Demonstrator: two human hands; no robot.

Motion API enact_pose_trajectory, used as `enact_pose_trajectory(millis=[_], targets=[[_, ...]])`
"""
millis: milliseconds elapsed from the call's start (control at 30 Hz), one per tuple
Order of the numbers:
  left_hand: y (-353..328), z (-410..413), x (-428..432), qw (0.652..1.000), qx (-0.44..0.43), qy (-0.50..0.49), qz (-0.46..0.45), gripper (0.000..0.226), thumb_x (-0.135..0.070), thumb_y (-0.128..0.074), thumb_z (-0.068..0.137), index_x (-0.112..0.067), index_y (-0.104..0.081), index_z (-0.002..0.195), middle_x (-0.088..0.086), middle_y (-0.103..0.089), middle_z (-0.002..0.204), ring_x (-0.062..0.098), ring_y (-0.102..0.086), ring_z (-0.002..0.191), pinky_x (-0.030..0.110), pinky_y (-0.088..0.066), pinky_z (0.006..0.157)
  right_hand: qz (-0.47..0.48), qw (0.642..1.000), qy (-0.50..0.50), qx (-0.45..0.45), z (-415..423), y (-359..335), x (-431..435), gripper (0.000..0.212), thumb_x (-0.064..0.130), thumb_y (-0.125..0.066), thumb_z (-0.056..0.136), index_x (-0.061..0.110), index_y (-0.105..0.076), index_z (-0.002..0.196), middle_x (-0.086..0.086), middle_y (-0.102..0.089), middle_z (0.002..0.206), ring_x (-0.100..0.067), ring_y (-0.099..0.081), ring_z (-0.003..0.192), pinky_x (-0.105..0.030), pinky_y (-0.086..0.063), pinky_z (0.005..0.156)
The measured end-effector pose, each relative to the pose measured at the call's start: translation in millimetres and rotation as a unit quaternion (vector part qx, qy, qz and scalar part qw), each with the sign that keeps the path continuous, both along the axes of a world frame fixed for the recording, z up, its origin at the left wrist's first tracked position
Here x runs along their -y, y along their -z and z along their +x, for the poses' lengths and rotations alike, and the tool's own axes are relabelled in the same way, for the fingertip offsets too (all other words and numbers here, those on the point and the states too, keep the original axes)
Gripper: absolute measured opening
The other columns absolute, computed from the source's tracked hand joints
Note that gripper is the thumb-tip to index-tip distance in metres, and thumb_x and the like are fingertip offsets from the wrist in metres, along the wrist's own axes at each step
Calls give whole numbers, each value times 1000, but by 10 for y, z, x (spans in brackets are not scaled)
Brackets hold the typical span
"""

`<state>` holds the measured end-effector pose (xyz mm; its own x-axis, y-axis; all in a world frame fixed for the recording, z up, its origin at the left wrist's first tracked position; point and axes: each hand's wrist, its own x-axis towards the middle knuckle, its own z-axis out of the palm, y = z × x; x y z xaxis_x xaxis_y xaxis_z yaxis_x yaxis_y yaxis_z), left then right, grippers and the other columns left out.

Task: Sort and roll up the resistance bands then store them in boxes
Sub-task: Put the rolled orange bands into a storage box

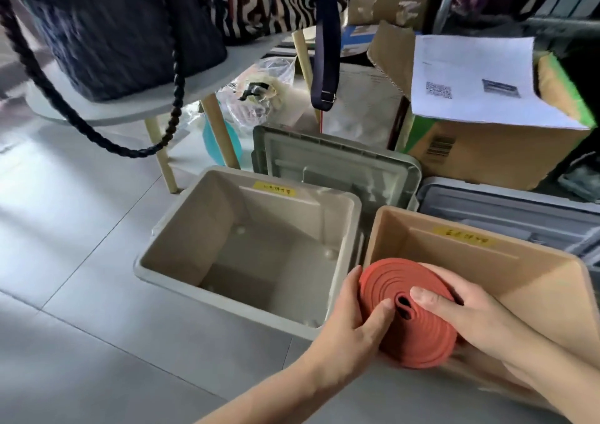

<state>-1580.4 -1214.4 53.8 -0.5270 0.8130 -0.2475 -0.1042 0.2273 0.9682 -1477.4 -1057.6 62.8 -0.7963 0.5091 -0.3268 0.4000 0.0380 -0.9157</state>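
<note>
Rolled coil of red-orange rubber resistance band, flat spiral face toward the camera. It is held in the air over the near left corner of the tan plastic box, just beside the right rim of the grey-beige plastic box.

Left hand grips the coil's left edge, thumb lying on the face. Right hand grips the right side, thumb pressed near the coil's centre, fingers wrapped behind. Both hands are clamped on the coil.

Both boxes stand open on the grey tiled floor, side by side. Each carries a yellow label on its far wall; the writing is unreadable.

Grey-green plastic lid leans behind the boxes. Brown cardboard carton stands farther back, a printed white sheet on top.
</note>
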Motion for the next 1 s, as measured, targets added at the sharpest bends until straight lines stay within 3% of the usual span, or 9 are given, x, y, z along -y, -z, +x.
enact_pose_trajectory(millis=[133, 267, 400, 567, 633, 733, 800, 900, 1000], targets=[[20, -144, 46, 1000, -12, 19, 0, 27, -32, -53, 95, -47, -40, 112, -19, -56, 119, -8, -53, 112, 20, -41, 102, -5, 1000, 15, 1, -74, -18, 81, 39, 43, -66, 67, 39, -60, 105, 28, -69, 94, 11, -63, 86, -1, -44, 63], [39, -426, 144, 1000, -10, -5, 13, 39, -28, -56, 94, -33, -38, 128, -14, -56, 121, -8, -54, 110, 17, -42, 100, 16, 1000, 6, -12, -386, -104, 207, 37, 44, -66, 65, 41, -58, 101, 30, -68, 92, 12, -63, 86, -1, -45, 64], [-21, -808, 317, 999, -8, -29, 15, 35, -22, -57, 93, -28, -43, 125, -14, -58, 114, -11, -56, 100, 6, -43, 82, 11, 1000, 7, -3, -743, -154, 397, 39, 42, -67, 71, 40, -55, 108, 17, -67, 101, -3, -64, 93, -15, -52, 69], [-65, -1065, 462, 999, -1, -39, 9, 34, -22, -56, 93, -29, -43, 123, -12, -59, 114, -11, -57, 98, 6, -44, 79, -23, 1000, 12, -2, -1035, -135, 554, 47, 43, -68, 75, 38, -53, 119, 9, -64, 111, -9, -64, 95, -22, -56, 57], [-69, -1153, 471, 998, 4, -55, 9, 34, -25, -56, 92, -27, -45, 124, -9, -60, 116, -5, -59, 102, 13, -46, 86, -5, 1000, 8, -16, -1153, -83, 573, 49, 49, -67, 68, 41, -52, 114, 6, -62, 115, -5, -61, 99, -14, -53, 60], [-128, -1279, 417, 998, 18, -64, -14, 32, -28, -53, 94, -25, -46, 126, -5, -61, 119, 8, -59, 110, 32, -48, 96, -23, 999, 21, -20, -1257, -11, 570, 47, 57, -67, 64, 44, -54, 107, 7, -63, 113, -3, -63, 92, -13, -50, 52], [-191, -1322, 370, 997, 21, -60, -44, 32, -30, -56, 93, -26, -46, 123, -3, -61, 117, 11, -60, 109, 37, -49, 96, -53, 998, 26, 8, -1297, 13, 529, 42, 57, -69, 71, 46, -54, 109, 6, -65, 110, -12, -68, 86, -21, -53, 51], [-316, -1364, 309, 993, 46, -64, -88, 50, -34, -59, 75, -24, -48, 123, 3, -63, 114, 18, -63, 105, 48, -53, 90, -100, 994, 24, 45, -1389, -29, 447, 24, 56, -69, 76, 49, -56, 94, 5, -68, 99, -18, -72, 72, -32, -56, 52], [-462, -1452, 314, 989, 51, -100, -100, 46, -29, -56, 69, -20, -56, 114, 10, -67, 108, 25, -66, 98, 52, -53, 88, -117, 992, 16, 46, -1558, -94, 442, 23, 54, -69, 77, 46, -56, 94, 3, -67, 102, -22, -70, 80, -35, -58, 54]])
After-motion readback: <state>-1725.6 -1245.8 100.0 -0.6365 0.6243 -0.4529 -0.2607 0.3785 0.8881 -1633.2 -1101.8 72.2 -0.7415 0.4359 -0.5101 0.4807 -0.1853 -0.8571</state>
